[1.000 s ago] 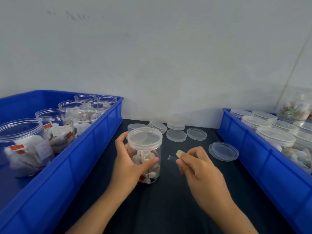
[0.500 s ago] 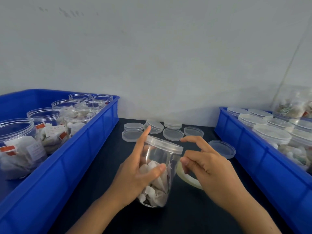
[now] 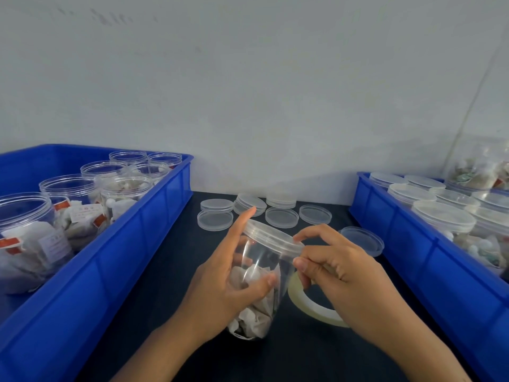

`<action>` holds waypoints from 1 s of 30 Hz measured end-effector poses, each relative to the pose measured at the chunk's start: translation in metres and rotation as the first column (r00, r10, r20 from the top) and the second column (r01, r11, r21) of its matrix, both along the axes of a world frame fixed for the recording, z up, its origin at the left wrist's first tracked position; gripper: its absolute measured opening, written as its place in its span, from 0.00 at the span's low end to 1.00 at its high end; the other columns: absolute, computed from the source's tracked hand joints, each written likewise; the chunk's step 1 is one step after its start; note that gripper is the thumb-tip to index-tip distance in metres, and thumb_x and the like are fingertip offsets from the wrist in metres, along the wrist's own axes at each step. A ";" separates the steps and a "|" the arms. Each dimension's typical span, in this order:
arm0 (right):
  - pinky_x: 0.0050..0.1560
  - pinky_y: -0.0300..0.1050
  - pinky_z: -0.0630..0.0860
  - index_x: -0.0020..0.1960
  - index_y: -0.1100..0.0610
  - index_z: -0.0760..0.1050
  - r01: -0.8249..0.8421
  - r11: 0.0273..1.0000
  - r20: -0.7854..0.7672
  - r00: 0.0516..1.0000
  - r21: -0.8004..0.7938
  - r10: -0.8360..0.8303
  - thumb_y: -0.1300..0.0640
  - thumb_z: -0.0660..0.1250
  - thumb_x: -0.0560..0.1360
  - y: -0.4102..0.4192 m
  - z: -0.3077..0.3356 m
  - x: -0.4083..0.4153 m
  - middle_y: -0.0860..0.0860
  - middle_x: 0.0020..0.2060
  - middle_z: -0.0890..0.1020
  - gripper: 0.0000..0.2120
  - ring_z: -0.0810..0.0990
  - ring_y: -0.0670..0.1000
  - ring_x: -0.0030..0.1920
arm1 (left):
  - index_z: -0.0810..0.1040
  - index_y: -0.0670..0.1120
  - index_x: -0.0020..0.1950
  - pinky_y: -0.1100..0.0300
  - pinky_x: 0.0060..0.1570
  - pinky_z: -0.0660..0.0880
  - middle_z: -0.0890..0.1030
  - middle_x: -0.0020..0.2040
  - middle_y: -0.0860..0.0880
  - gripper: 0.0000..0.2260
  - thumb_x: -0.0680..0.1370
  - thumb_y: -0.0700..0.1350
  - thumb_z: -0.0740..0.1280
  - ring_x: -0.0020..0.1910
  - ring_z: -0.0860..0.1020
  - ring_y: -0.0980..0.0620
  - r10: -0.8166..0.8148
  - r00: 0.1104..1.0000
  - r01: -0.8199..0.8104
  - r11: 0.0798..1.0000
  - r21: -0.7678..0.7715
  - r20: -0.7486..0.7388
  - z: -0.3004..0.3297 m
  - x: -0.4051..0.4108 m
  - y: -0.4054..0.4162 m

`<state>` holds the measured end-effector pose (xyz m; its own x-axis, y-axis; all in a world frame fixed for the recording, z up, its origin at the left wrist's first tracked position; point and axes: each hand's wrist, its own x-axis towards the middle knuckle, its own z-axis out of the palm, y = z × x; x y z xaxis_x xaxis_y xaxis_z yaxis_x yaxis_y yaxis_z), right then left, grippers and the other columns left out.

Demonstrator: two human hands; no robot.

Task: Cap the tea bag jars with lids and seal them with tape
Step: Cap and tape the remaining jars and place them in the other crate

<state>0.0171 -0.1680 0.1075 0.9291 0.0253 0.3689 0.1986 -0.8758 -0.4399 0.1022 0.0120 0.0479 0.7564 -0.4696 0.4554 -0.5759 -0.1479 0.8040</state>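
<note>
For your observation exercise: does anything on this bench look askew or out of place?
Only the capped jar is tilted, its top leaning right, gripped by the left hand while the right hand touches its lid rim. One lid stack by the wall leans. Nothing is spilled.

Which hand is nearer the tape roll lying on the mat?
Right. The right hand is directly over the tape roll, covering part of it. The left hand grips the jar, which stands between it and the roll.

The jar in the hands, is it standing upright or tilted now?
Tilted. The jar leans with its lid toward the right, gripped by the left hand; the right hand touches the lid's rim.
</note>
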 end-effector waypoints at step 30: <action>0.48 0.43 0.76 0.45 0.42 0.70 0.094 0.987 -0.150 0.982 -0.131 -0.114 0.42 0.50 0.78 0.017 0.004 -0.005 0.39 0.47 0.73 0.12 0.77 0.44 0.44 | 0.63 0.67 0.59 0.56 0.50 0.80 0.77 0.54 0.66 0.28 0.63 0.74 0.66 0.51 0.78 0.64 0.235 0.972 -0.232 0.968 -0.091 0.016 0.005 -0.011 -0.008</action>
<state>0.0120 -0.1509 0.1119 0.9751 -0.0384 0.2186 0.0407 -0.9372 -0.3463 0.0910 0.0044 0.0527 0.8275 -0.2386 0.5083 -0.5550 -0.2105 0.8048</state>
